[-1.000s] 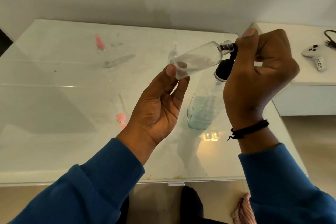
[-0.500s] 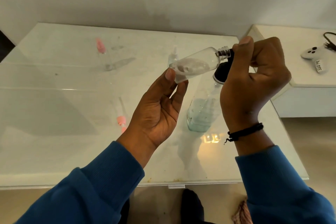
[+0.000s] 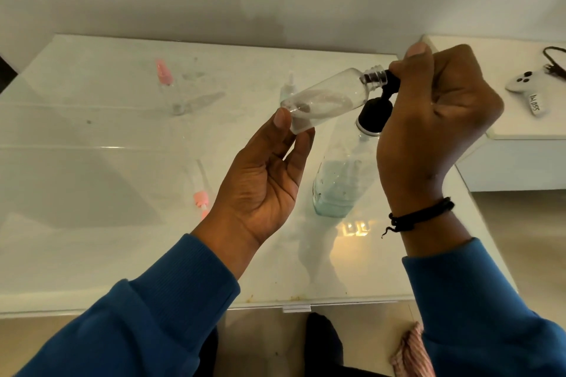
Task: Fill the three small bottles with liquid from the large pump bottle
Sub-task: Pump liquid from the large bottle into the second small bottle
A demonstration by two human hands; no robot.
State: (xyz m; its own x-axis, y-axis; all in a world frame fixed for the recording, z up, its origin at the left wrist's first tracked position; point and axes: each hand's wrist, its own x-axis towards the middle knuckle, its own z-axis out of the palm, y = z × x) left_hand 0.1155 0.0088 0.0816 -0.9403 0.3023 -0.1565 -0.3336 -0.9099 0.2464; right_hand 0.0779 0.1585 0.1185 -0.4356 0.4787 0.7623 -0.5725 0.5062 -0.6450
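Observation:
A small clear bottle (image 3: 329, 99) lies tilted in the air, its threaded mouth against the black pump nozzle. My left hand (image 3: 266, 174) pinches its base between thumb and fingertips. My right hand (image 3: 435, 119) curls round the black pump head (image 3: 375, 113) of the large clear pump bottle (image 3: 340, 180), which stands on the glass table and holds pale liquid in its lower part. A second small bottle with a pink cap (image 3: 167, 86) stands at the back left. Behind the held bottle, a third small bottle (image 3: 288, 90) shows only partly.
A pink pump cap with its tube (image 3: 200, 193) lies on the white glass table (image 3: 92, 180) left of my left hand. A white game controller (image 3: 531, 87) and a black cable rest on a side surface to the right. The table's front edge runs just above my sleeves.
Both hands stay at the bottles with only slight shifts. The small bottle's mouth remains at the nozzle, and a whitish streak of liquid lies inside it.

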